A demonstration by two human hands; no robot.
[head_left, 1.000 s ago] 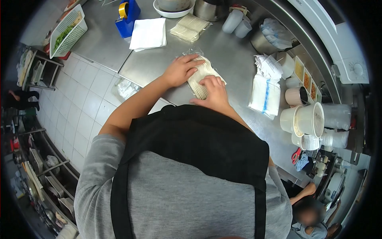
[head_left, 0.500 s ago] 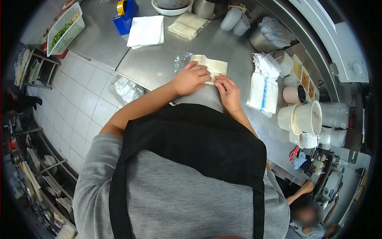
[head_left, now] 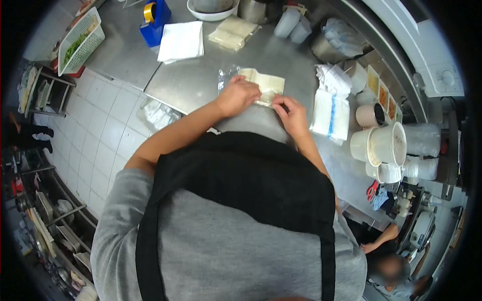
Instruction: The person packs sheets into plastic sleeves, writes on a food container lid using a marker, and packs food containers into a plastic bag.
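Note:
A flat pack of cream-coloured, ridged pieces [head_left: 271, 83] lies on the steel counter before me, with clear plastic film [head_left: 227, 75] sticking out at its left. I cannot tell what the pieces are. My left hand [head_left: 238, 96] is curled over the pack's left and near side, its fingers bent against it. At the near right corner, my right hand [head_left: 292, 114] pinches the edge with thumb and fingers together. The fingertips partly hide that edge. Farther back lies a second, similar pack [head_left: 234, 33] in plastic.
White folded sheets [head_left: 182, 41] and a blue tape dispenser [head_left: 155, 24] stand at the back left. White cloths [head_left: 330, 110] and stacked plastic tubs [head_left: 390, 144] line the right side. Red-handled scissors [head_left: 372, 189] lie near the right edge. Another person's arm [head_left: 384, 237] shows at lower right.
My right hand has shifted slightly right and down along the pack's near edge, its fingers curling more tightly. My left hand stays on the pack. The whole view has moved slightly.

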